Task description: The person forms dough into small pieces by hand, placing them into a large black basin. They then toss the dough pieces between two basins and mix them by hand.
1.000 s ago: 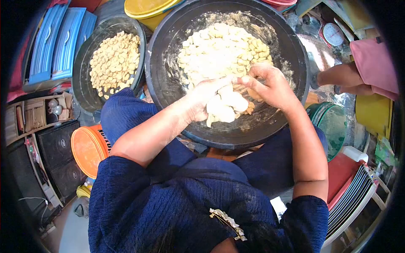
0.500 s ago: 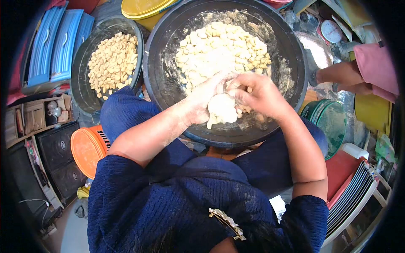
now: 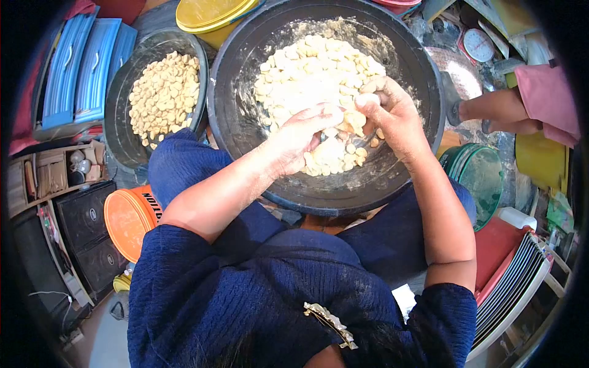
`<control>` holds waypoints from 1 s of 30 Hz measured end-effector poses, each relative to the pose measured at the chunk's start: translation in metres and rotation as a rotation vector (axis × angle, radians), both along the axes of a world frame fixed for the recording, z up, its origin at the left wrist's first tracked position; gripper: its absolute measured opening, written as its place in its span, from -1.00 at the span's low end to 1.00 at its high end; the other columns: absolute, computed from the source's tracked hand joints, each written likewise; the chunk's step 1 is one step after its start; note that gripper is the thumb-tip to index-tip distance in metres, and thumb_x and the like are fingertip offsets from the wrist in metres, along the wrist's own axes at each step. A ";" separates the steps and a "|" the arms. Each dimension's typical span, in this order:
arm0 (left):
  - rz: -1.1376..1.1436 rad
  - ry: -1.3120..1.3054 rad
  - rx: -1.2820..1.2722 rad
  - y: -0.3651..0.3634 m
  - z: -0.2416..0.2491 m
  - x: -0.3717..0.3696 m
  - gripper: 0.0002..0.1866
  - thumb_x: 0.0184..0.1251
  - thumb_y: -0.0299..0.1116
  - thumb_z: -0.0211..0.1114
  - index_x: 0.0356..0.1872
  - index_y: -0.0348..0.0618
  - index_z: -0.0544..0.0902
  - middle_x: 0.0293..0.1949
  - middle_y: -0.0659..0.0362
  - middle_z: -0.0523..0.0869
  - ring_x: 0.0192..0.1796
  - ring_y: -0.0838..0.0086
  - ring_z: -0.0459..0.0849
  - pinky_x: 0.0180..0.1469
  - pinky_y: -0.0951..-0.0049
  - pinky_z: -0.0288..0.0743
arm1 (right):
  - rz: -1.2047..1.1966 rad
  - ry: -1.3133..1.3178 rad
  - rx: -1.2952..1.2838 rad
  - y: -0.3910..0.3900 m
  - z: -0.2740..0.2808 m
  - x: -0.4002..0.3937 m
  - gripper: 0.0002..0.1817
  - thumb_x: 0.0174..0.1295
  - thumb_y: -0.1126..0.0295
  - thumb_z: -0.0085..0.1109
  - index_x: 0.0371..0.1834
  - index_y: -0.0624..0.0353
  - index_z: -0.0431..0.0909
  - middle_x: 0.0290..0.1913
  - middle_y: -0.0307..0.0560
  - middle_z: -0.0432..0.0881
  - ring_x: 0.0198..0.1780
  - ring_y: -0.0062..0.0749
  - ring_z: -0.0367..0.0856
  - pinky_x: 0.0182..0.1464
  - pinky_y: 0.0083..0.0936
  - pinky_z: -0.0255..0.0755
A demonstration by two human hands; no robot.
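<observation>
Both of my hands are over a large black basin (image 3: 224,116) holding a heap of small pale dough pieces (image 3: 316,67). My left hand (image 3: 304,132) is closed on a lump of dough (image 3: 353,122) that sticks out past its fingertips. Close to that lump, my right hand (image 3: 392,113) has its thumb and curled fingers drawn together; what is between them is too small to make out. Below my left hand lies a smaller cluster of pale pieces (image 3: 331,158), near the basin's front. Flour dusts my left hand and forearm.
A smaller dark basin (image 3: 116,116) with similar pieces stands at left. Around me are an orange bucket (image 3: 126,224), a green bucket (image 3: 481,184) and a yellow tub (image 3: 215,15). Another person's leg (image 3: 494,107) shows at right, below a kitchen scale (image 3: 478,46).
My right hand has moved up and right, away from my left. The white dough lump that hung below my left hand no longer shows there; small pieces show in its place.
</observation>
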State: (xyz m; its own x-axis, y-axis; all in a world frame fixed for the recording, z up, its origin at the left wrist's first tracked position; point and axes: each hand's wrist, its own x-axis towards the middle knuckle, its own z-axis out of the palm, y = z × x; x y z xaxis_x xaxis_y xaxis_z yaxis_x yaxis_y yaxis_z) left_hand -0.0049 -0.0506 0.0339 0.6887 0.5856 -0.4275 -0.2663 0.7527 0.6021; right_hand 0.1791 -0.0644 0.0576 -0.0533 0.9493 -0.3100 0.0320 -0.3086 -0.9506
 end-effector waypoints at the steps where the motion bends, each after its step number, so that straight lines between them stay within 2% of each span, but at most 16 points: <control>1: 0.033 -0.017 -0.030 0.000 0.001 -0.001 -0.70 0.29 -0.33 0.08 0.00 -0.22 0.43 -0.17 0.14 0.57 -0.16 0.53 0.59 -0.17 0.56 0.55 | -0.012 -0.044 0.082 -0.001 -0.003 0.000 -0.82 0.12 0.58 0.07 -0.21 0.18 0.39 -0.31 -0.20 0.49 -0.35 -0.62 0.48 -0.30 -0.70 0.40; 3: -0.007 -0.003 -0.002 0.003 -0.001 -0.004 -0.73 0.27 -0.37 0.07 -0.04 -0.23 0.46 -0.21 0.14 0.57 -0.22 0.53 0.59 -0.22 0.57 0.55 | -0.020 -0.086 0.163 0.000 -0.014 0.004 -0.81 0.09 0.59 0.08 -0.21 0.20 0.42 -0.38 -0.20 0.52 -0.40 -0.61 0.50 -0.32 -0.68 0.41; 5: -0.045 0.010 0.024 0.003 -0.004 -0.006 -0.75 0.24 -0.41 0.07 -0.08 -0.24 0.48 -0.26 0.14 0.58 -0.29 0.54 0.59 -0.27 0.58 0.55 | 0.118 -0.252 0.519 0.007 -0.022 0.012 -0.82 0.05 0.62 0.05 -0.26 0.19 0.45 -0.39 -0.22 0.53 -0.40 -0.60 0.49 -0.31 -0.61 0.41; 9: 0.039 0.048 -0.025 0.003 -0.003 -0.007 -0.84 0.12 -0.47 0.10 -0.27 -0.26 0.54 -0.38 0.16 0.57 -0.43 0.59 0.54 -0.41 0.64 0.46 | 0.168 -0.119 0.168 0.000 -0.006 0.006 -0.78 -0.02 0.61 0.05 -0.26 0.19 0.49 -0.36 -0.21 0.53 -0.33 -0.51 0.49 -0.23 -0.55 0.41; 11: 0.043 -0.011 -0.007 0.003 -0.003 -0.009 -0.83 0.11 -0.47 0.10 -0.26 -0.25 0.54 -0.37 0.16 0.57 -0.45 0.59 0.54 -0.42 0.65 0.46 | 0.416 -0.787 0.031 0.002 0.003 0.008 -0.70 -0.07 0.57 0.08 -0.18 0.21 0.49 -0.32 -0.18 0.51 -0.24 -0.43 0.49 -0.14 -0.47 0.40; 12: 0.051 -0.028 -0.018 0.003 -0.004 -0.010 -0.82 0.15 -0.46 0.09 -0.23 -0.25 0.53 -0.36 0.15 0.58 -0.45 0.58 0.55 -0.42 0.66 0.47 | 0.410 -0.865 0.271 -0.002 0.000 0.010 -0.62 -0.09 0.54 0.09 -0.10 0.19 0.48 -0.29 -0.05 0.52 -0.16 -0.36 0.50 -0.08 -0.45 0.39; 13: 0.058 -0.044 -0.029 0.003 -0.004 -0.011 -0.82 0.18 -0.45 0.08 -0.20 -0.25 0.52 -0.36 0.15 0.59 -0.44 0.56 0.57 -0.42 0.67 0.48 | 0.411 -0.865 0.272 -0.005 -0.004 0.007 -0.62 -0.09 0.54 0.09 -0.10 0.19 0.48 -0.29 -0.05 0.52 -0.16 -0.36 0.50 -0.08 -0.45 0.39; 15: 0.066 -0.043 -0.051 0.003 -0.005 -0.011 -0.80 0.23 -0.42 0.05 -0.16 -0.23 0.50 -0.35 0.14 0.59 -0.43 0.55 0.58 -0.42 0.66 0.49 | 0.286 -0.277 0.465 -0.009 -0.011 -0.007 -0.69 -0.02 0.52 0.08 -0.13 0.16 0.50 -0.24 0.13 0.53 -0.12 -0.34 0.53 -0.09 -0.47 0.41; 16: 0.071 -0.041 -0.070 0.003 -0.005 -0.011 -0.78 0.28 -0.39 0.03 -0.11 -0.22 0.47 -0.34 0.14 0.59 -0.41 0.53 0.60 -0.41 0.65 0.51 | 0.249 -0.029 0.282 -0.014 -0.012 -0.018 -0.80 0.06 0.46 0.11 -0.22 0.16 0.55 -0.22 0.17 0.54 -0.14 -0.35 0.54 -0.10 -0.53 0.40; 17: 0.073 -0.040 -0.071 0.002 -0.005 -0.009 -0.78 0.28 -0.39 0.03 -0.11 -0.22 0.47 -0.34 0.14 0.59 -0.41 0.53 0.60 -0.41 0.65 0.51 | 0.251 -0.027 0.281 -0.012 -0.005 -0.018 -0.80 0.06 0.46 0.11 -0.22 0.16 0.55 -0.22 0.17 0.54 -0.14 -0.35 0.54 -0.10 -0.53 0.40; 19: 0.044 0.115 -0.007 0.001 -0.004 -0.004 -0.73 0.34 -0.27 0.02 -0.06 -0.20 0.44 -0.39 0.13 0.59 -0.48 0.54 0.58 -0.53 0.62 0.48 | 0.257 -0.559 0.124 -0.004 0.013 -0.014 -0.84 0.09 0.40 0.17 -0.28 0.20 0.56 -0.28 0.08 0.55 -0.16 -0.36 0.55 -0.10 -0.55 0.40; 21: 0.082 0.113 -0.039 -0.001 0.002 -0.003 -0.72 0.35 -0.25 0.01 -0.05 -0.20 0.43 -0.36 0.11 0.60 -0.47 0.53 0.59 -0.55 0.61 0.48 | 0.168 -0.572 0.096 0.003 -0.004 0.000 -0.85 0.07 0.37 0.21 -0.33 0.20 0.58 -0.33 0.03 0.57 -0.19 -0.35 0.57 -0.13 -0.53 0.42; 23: 0.125 0.108 -0.068 0.000 0.001 -0.004 -0.71 0.36 -0.24 0.00 -0.04 -0.20 0.42 -0.33 0.09 0.61 -0.46 0.52 0.60 -0.56 0.60 0.48 | 0.293 -0.741 0.480 0.005 -0.006 0.005 -0.83 0.08 0.38 0.21 -0.28 0.18 0.57 -0.22 0.04 0.54 -0.19 -0.28 0.58 -0.12 -0.50 0.42; 25: 0.148 0.048 -0.140 0.001 -0.010 -0.008 -0.64 0.40 -0.15 -0.09 0.02 -0.21 0.38 -0.26 0.05 0.62 -0.43 0.50 0.62 -0.56 0.58 0.48 | 0.344 -0.510 0.534 -0.006 0.002 -0.013 -0.64 0.02 0.42 0.24 -0.07 0.17 0.45 0.04 0.03 0.40 -0.19 -0.13 0.56 -0.07 -0.41 0.42; 28: 0.071 0.045 -0.279 -0.001 -0.012 -0.006 -0.53 0.39 0.00 -0.18 0.09 -0.17 0.32 -0.25 0.04 0.63 -0.43 0.45 0.64 -0.58 0.59 0.45 | 0.346 -0.342 0.516 -0.013 -0.004 -0.028 -0.67 -0.02 0.44 0.25 -0.13 0.16 0.50 -0.04 0.02 0.47 -0.01 -0.27 0.46 0.04 -0.41 0.31; 30: -0.026 0.077 -0.257 -0.006 -0.024 -0.008 -0.48 0.38 0.06 -0.22 0.13 -0.14 0.29 -0.23 0.04 0.63 -0.44 0.44 0.64 -0.59 0.59 0.44 | 0.519 -0.614 0.292 -0.006 -0.008 -0.016 -0.67 0.04 0.35 0.22 -0.10 0.09 0.45 -0.33 -0.06 0.55 -0.33 -0.32 0.57 -0.21 -0.49 0.43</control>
